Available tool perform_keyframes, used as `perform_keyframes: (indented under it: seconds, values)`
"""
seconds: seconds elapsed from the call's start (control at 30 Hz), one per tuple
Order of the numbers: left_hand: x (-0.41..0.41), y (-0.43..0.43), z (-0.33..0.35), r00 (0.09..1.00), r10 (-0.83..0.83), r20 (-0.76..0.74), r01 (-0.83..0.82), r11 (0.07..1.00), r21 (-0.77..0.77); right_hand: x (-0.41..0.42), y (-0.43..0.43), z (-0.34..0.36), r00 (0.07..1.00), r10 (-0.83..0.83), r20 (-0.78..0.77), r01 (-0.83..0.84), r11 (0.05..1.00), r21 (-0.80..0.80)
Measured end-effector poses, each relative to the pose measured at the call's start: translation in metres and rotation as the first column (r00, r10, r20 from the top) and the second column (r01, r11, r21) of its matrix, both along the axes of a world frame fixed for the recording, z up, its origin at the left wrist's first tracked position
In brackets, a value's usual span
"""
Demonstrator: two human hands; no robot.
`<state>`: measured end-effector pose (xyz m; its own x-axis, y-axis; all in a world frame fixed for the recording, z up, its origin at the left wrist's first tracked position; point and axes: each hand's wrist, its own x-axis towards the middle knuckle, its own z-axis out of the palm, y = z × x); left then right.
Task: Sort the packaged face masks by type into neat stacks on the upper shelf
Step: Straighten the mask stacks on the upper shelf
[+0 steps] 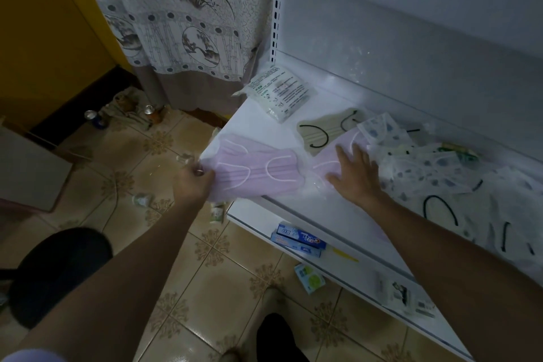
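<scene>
Our right forearm (470, 258) hides part of the patterned mask pile (426, 173). On the upper shelf (264, 117), our left hand (195, 182) grips one pink mask packet (258, 173); our right hand (354, 176) lies spread flat on a second pink packet (329, 157).

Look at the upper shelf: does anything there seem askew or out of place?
Yes. The white printed pack at the back corner sits crooked, jutting over the shelf's left edge. On the right, patterned masks lie in a jumbled heap, not a stack. The pink mask pack the left hand grips overhangs the front corner.
</scene>
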<state>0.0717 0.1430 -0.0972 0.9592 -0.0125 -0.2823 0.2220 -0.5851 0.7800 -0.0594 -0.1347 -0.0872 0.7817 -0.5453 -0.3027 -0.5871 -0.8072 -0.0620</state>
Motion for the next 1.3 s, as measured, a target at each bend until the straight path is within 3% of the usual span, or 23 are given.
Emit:
perform_keyframes:
  seconds: [0.13, 0.2, 0.3, 0.37, 0.5, 0.6, 0.67, 0.73, 0.8, 0.83, 0.9, 0.97, 1.0, 1.17, 1.23, 1.3]
  values:
    - [-0.004, 0.015, -0.002, 0.994, 0.095, 0.059, -0.097, 0.995, 0.035, 0.006, 0.008, 0.000, 0.998, 0.031, -0.058, -0.038, 0.992, -0.120]
    - [-0.009, 0.018, -0.003, 0.989, 0.141, 0.043, -0.141, 0.990, 0.007, 0.013, 0.010, 0.006, 0.999, -0.033, 0.042, 0.038, 0.993, -0.112]
    - [-0.012, 0.017, -0.003, 0.981, 0.196, -0.018, -0.196, 0.980, -0.031, 0.029, 0.010, 0.017, 0.930, -0.261, 0.257, 0.257, 0.965, 0.051]
    - [-0.010, 0.010, -0.002, 0.981, 0.170, -0.094, -0.178, 0.981, -0.079, 0.039, 0.026, 0.021, 0.961, -0.145, 0.237, 0.140, 0.989, 0.037]
    - [-0.020, -0.024, 0.006, 0.940, -0.035, -0.340, -0.071, 0.953, -0.296, 0.051, 0.092, 0.019, 0.994, 0.105, -0.018, -0.095, 0.950, 0.298]
    - [-0.026, -0.040, 0.008, 0.968, -0.098, -0.230, 0.054, 0.980, -0.190, 0.048, 0.108, 0.024, 0.958, 0.267, 0.109, -0.288, 0.892, 0.350]
    - [-0.024, -0.038, 0.009, 0.978, -0.176, -0.109, 0.162, 0.979, -0.119, 0.041, 0.093, 0.023, 0.922, 0.303, 0.240, -0.365, 0.885, 0.288]
    - [-0.023, -0.031, 0.011, 0.975, -0.199, -0.096, 0.168, 0.950, -0.262, 0.033, 0.069, 0.017, 0.932, 0.175, 0.317, -0.254, 0.940, 0.227]
    - [-0.022, -0.026, 0.012, 0.973, -0.164, -0.166, 0.092, 0.923, -0.374, 0.025, 0.048, 0.011, 0.941, -0.104, 0.322, -0.007, 0.945, 0.326]
    - [-0.021, -0.025, 0.012, 0.969, -0.168, -0.183, 0.088, 0.921, -0.380, 0.022, 0.039, 0.012, 0.919, -0.270, 0.288, 0.114, 0.880, 0.461]
    - [-0.019, -0.025, 0.012, 0.959, -0.219, -0.181, 0.132, 0.908, -0.396, 0.017, 0.025, 0.009, 0.854, -0.494, 0.161, 0.243, 0.654, 0.717]
    - [-0.017, -0.028, 0.022, 0.943, -0.289, -0.166, 0.189, 0.875, -0.447, 0.014, 0.016, 0.009, 0.818, -0.569, 0.091, 0.248, 0.491, 0.835]
    - [-0.016, -0.030, 0.026, 0.936, -0.321, -0.147, 0.219, 0.854, -0.472, 0.012, 0.014, 0.010, 0.804, -0.587, 0.100, 0.228, 0.458, 0.859]
    - [-0.005, -0.054, 0.049, 0.959, -0.267, -0.096, 0.169, 0.809, -0.563, 0.016, 0.005, 0.047, 0.617, -0.723, 0.311, 0.038, 0.422, 0.906]
    - [-0.011, -0.066, 0.053, 0.968, -0.228, -0.102, 0.140, 0.833, -0.535, 0.014, 0.004, 0.050, 0.642, -0.696, 0.321, 0.027, 0.440, 0.898]
    - [-0.027, -0.069, 0.045, 0.974, -0.186, -0.131, 0.101, 0.871, -0.480, 0.001, 0.008, 0.040, 0.736, -0.627, 0.254, 0.102, 0.475, 0.874]
